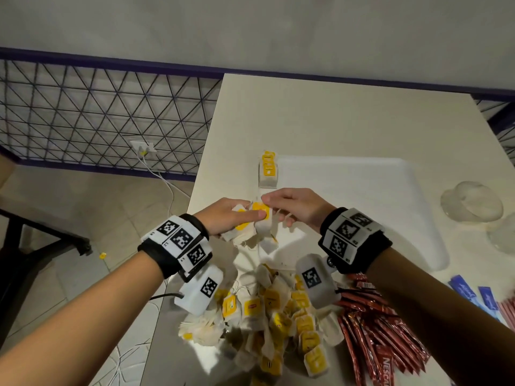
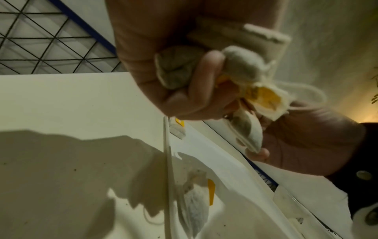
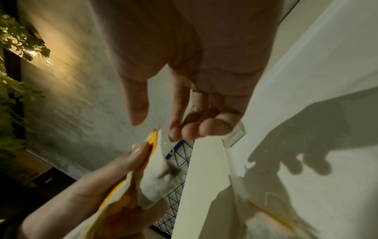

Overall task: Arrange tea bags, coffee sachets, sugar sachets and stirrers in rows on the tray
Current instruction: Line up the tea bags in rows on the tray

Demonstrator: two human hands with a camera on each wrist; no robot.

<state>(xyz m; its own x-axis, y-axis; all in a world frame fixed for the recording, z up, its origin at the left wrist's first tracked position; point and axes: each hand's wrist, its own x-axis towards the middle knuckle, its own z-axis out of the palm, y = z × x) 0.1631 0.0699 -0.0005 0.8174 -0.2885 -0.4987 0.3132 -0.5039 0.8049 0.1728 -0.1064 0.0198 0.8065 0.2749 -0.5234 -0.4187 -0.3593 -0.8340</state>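
Left hand [image 1: 223,215]: fingers curled round a small bunch of tea bags [image 1: 245,229], held above the near-left corner of the white tray [image 1: 362,174]; strings and a loose bag dangled beneath it.

Right hand [image 1: 295,207]: thumb and forefinger reaching to the yellow-tagged tea bag [image 1: 262,211] at the top of the bunch. The wrist view showed thumb and fingers apart, with nothing yet gripped.

Placed tea bags [image 1: 268,169]: a short overlapping stack at the far-left edge of the tray, the start of a row.

Tea bag heap [image 1: 273,310]: on the table nearest the onlooker, with the strings looking crossed.

Red coffee sachets [image 1: 370,324]: right of the heap. Blue sachets [image 1: 462,291]: further right.

Risks, as judged:
- Tangled strings might drag a second bag out with the first.
- Hard pulling might tear the thin paper or detach a tag.
- A dangling bag might drop off the table's left edge; one yellow tag [image 1: 102,255] lay on the floor there.
- A sweeping wrist might knock the stack askew.
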